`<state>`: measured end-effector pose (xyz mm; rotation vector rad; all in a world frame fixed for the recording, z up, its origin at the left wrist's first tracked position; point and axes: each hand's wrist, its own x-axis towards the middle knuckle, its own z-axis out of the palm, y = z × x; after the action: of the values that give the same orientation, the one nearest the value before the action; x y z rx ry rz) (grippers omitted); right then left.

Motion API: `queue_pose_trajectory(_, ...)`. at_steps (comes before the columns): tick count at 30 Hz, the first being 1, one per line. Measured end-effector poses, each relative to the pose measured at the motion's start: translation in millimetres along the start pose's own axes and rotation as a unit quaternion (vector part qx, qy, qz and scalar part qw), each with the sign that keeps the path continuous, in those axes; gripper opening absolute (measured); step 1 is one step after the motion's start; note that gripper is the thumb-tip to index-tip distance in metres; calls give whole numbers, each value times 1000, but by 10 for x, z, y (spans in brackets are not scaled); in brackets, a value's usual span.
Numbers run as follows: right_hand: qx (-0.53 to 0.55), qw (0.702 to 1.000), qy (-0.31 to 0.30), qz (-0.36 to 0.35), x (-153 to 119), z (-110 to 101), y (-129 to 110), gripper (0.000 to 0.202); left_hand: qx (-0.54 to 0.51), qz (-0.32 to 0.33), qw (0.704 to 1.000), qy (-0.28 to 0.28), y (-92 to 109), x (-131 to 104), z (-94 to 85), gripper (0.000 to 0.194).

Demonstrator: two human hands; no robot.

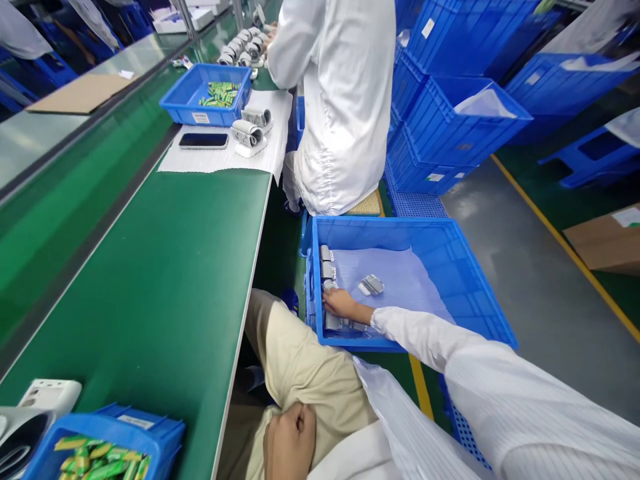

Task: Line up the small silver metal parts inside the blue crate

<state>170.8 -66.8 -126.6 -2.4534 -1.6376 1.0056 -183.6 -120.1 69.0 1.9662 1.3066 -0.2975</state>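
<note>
My right hand [340, 304] reaches down into a large blue crate [450, 267] on the floor beside my seat. It rests on a row of small grey-white devices [327, 261] lined along the crate's left wall; whether the fingers are closed on one is hidden. One more device [371, 285] lies loose on the pale plastic sheet lining the crate. My left hand [290, 440] sits as a closed fist on my lap, holding nothing.
The green workbench [165, 280] runs along my left. A small blue bin of green packets [100, 453] stands at its near edge. A co-worker in a white coat [340, 100] stands ahead by another blue bin [207, 93], a phone [203, 140] and cuffs. Stacked blue crates [450, 107] fill the right.
</note>
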Motion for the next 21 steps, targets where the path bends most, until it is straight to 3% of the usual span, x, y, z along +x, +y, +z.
queue_pose_trajectory(4, 8, 990, 15, 137, 205, -159, 148, 63, 24, 3, 999, 24, 59, 9, 39, 44)
queue_pose_trajectory(6, 26, 985, 3, 170, 312, -165, 164, 69, 27, 5, 999, 34, 87, -7, 42, 44)
queue_pose_trajectory(11, 71, 978, 10, 196, 382, -93, 131, 51, 30, 0, 999, 29, 106, -60, -10, 43)
queue_pose_trajectory(15, 79, 971, 29, 225, 376, -76, 111, 57, 26, -7, 999, 26, 110, -62, -17, 45)
queue_pose_trajectory(21, 86, 971, 10, 223, 384, -116, 123, 68, 4, -7, 1000, 24, 117, -61, 9, 44)
